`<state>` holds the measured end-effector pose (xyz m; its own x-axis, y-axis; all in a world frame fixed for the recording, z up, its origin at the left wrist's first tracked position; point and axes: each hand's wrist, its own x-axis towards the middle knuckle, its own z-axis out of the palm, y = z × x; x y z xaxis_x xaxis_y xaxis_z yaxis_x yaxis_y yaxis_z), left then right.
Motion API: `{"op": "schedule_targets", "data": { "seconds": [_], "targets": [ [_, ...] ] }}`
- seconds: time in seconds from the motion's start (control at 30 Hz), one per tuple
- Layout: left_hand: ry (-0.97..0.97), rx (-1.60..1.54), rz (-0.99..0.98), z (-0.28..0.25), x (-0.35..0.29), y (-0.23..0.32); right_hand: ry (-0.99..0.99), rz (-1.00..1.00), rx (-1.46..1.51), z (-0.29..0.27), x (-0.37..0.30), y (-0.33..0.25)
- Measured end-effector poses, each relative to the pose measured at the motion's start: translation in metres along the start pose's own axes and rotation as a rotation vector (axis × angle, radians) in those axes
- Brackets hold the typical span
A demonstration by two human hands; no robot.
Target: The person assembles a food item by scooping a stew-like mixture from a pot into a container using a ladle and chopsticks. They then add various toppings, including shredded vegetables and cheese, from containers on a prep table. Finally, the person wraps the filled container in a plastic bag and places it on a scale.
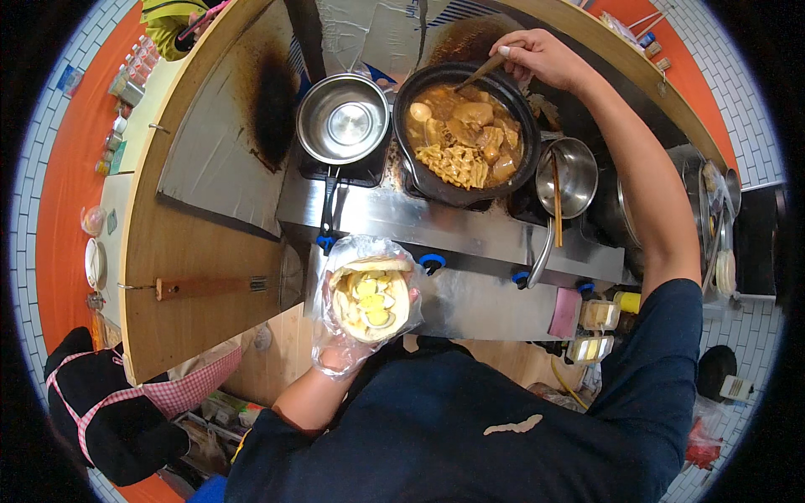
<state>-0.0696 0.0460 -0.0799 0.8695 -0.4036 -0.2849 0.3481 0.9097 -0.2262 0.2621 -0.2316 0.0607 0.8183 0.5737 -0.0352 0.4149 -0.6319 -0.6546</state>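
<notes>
- Left hand (348,348), plastic-gloved, fingers cupped under split flatbread (371,298) filled with egg, held above bench (470,302).
- Bread looks soft, loose filling; support from beneath.
- Right hand (541,54) fingers clenched on ladle handle (482,71) in stew pot (465,134).

At the stove, my left hand (348,348) holds a filled flatbread (371,300) close before me, at six o'clock from the empty pan (344,120). At three o'clock from that pan sits the pot of stew (464,134); my right hand (541,57), at one o'clock above it, grips a ladle (480,72) dipping in. At three o'clock from the pot stands a small pot (572,174) with chopsticks (556,201) across it.
</notes>
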Motion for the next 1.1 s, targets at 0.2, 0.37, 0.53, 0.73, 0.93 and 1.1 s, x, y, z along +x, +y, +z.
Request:
{"op": "schedule_targets", "data": {
  "seconds": [0.2, 0.37, 0.53, 0.73, 0.93, 1.1],
  "targets": [
    [0.014, 0.018, 0.053, -0.010, 0.006, 0.002, -0.095, 0.076, 0.031, -0.014, 0.032, 0.014],
    [0.012, 0.021, 0.080, 0.008, 0.006, 0.002, 0.004, 0.159, 0.187, -0.022, 0.043, 0.040],
    [-0.005, -0.087, 0.069, 0.011, 0.008, 0.000, 0.036, 0.159, 0.361, -0.040, 0.030, 0.059],
    [0.054, -0.056, 0.078, 0.008, 0.010, -0.003, 0.064, 0.154, 0.367, -0.050, 0.001, 0.055],
    [0.071, -0.072, 0.063, 0.021, 0.009, -0.007, 0.091, 0.062, 0.297, -0.041, -0.040, 0.038],
    [0.033, -0.068, 0.038, 0.011, 0.011, -0.005, 0.158, 0.013, 0.308, -0.027, -0.077, 0.038]
  ]
}}
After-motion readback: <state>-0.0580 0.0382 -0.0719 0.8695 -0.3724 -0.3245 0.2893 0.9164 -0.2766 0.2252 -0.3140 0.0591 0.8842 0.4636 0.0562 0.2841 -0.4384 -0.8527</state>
